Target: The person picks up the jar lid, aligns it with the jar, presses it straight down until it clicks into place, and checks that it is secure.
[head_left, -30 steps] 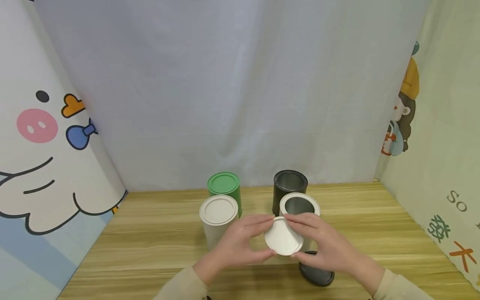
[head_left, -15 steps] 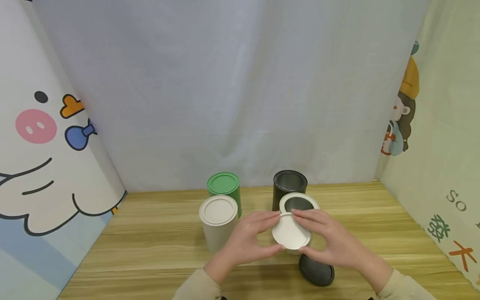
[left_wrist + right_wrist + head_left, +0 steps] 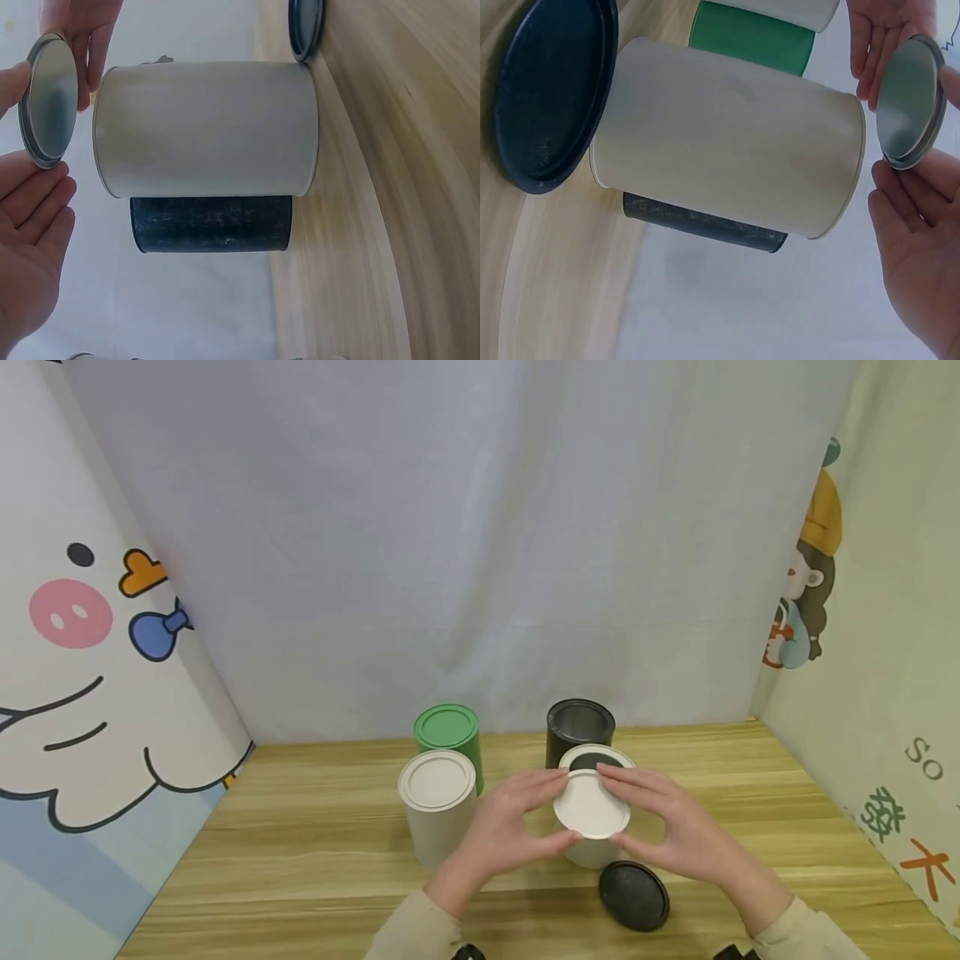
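Between both hands is a round white lid point(image 3: 592, 806), its metal underside showing in the wrist views. My left hand point(image 3: 508, 827) pinches its left edge with thumb and fingertips, and my right hand point(image 3: 678, 827) pinches the right edge the same way. The lid is held above an uncovered white can point(image 3: 206, 129), apart from its rim in both wrist views. In the head view it overlaps the can's front, leaving part of the dark opening in sight behind. A black lid point(image 3: 633, 896) lies on the table in front of that can.
Directly behind the white can stands an uncovered black can point(image 3: 581, 727). To the left are a lidded white can point(image 3: 438, 785) and, behind it, a lidded green can point(image 3: 447, 727). The wooden table point(image 3: 315, 852) ends at a pale curtain point(image 3: 360, 568).
Both hands have carried the white lid to the right and farther away, over the uncovered white can. More of the black lid now shows. The cans have stayed put.
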`<state>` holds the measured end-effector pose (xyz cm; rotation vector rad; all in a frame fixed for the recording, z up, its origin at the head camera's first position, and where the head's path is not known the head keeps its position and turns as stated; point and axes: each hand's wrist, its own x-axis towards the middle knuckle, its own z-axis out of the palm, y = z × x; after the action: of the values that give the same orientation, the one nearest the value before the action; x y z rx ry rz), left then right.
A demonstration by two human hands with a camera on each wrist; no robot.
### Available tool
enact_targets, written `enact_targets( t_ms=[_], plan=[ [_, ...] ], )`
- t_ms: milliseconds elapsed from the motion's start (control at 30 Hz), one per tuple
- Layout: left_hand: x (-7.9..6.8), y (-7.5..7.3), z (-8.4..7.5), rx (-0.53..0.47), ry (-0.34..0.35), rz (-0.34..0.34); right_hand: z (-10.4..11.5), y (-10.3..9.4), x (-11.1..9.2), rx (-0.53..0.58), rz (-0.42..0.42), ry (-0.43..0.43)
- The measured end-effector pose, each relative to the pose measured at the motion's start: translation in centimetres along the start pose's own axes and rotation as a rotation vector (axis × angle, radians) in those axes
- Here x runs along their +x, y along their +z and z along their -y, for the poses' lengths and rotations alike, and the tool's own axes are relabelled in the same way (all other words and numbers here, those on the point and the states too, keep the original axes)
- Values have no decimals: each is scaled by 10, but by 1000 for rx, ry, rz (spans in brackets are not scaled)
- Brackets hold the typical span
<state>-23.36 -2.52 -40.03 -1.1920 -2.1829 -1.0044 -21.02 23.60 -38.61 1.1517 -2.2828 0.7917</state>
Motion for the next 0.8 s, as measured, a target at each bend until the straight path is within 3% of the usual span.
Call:
enact_targets(
  t_ms=[300,800],
  plan=[
    [9,7,2,-7,-30,-13,-10,-3,0,36,12,20],
    [20,18,7,21,-118,55,-25,1,1,51,-41,4]
  ],
)
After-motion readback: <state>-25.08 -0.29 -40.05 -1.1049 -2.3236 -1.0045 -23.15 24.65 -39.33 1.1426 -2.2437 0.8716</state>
